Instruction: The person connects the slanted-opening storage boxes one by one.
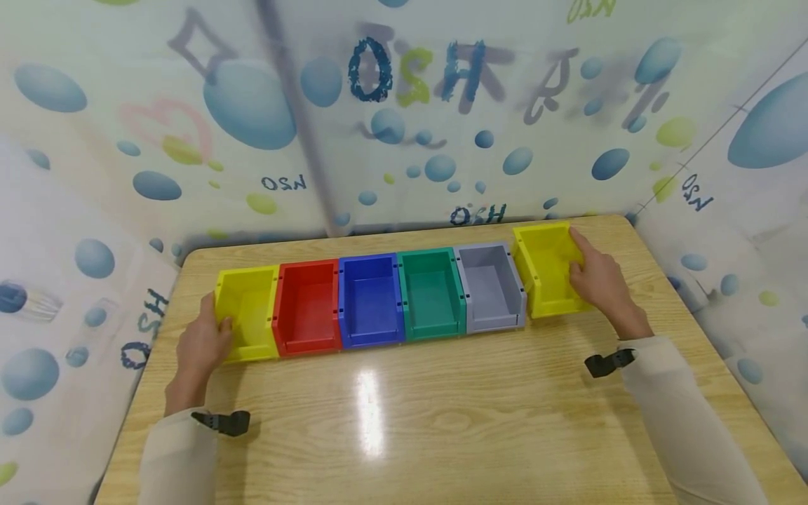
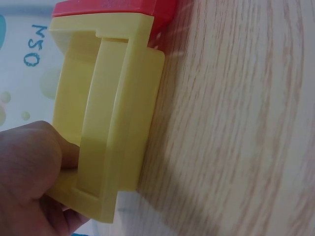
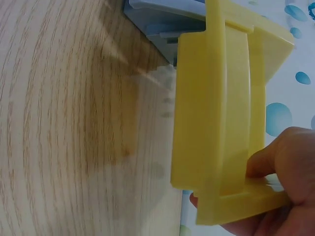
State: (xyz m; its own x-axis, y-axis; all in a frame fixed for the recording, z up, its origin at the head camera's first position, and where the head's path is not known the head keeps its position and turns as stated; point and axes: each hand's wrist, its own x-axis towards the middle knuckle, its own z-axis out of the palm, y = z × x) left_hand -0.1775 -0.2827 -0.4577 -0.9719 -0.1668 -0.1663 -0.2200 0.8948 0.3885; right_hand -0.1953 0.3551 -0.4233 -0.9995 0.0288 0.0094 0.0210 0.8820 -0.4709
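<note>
At the left end of a row of bins, my left hand [image 1: 203, 341] grips the outer side wall of a yellow bin [image 1: 251, 315], thumb inside and fingers outside. My right hand [image 1: 600, 280] pinches the outer wall of a second yellow bin [image 1: 550, 270] at the right end, which is lifted off the table in the right wrist view. Between them stand a red bin [image 1: 309, 305], a blue bin [image 1: 371, 300], a green bin [image 1: 432, 292] and a grey bin [image 1: 491, 286], side by side. The bins' insides show nothing in them.
All of it is on a wood-grain table [image 1: 442, 421] with rounded back corners. Close behind and at both sides hang pale sheets [image 1: 404, 168] printed with blue and green bubbles and letters. Black wrist straps and light sleeves show on both arms.
</note>
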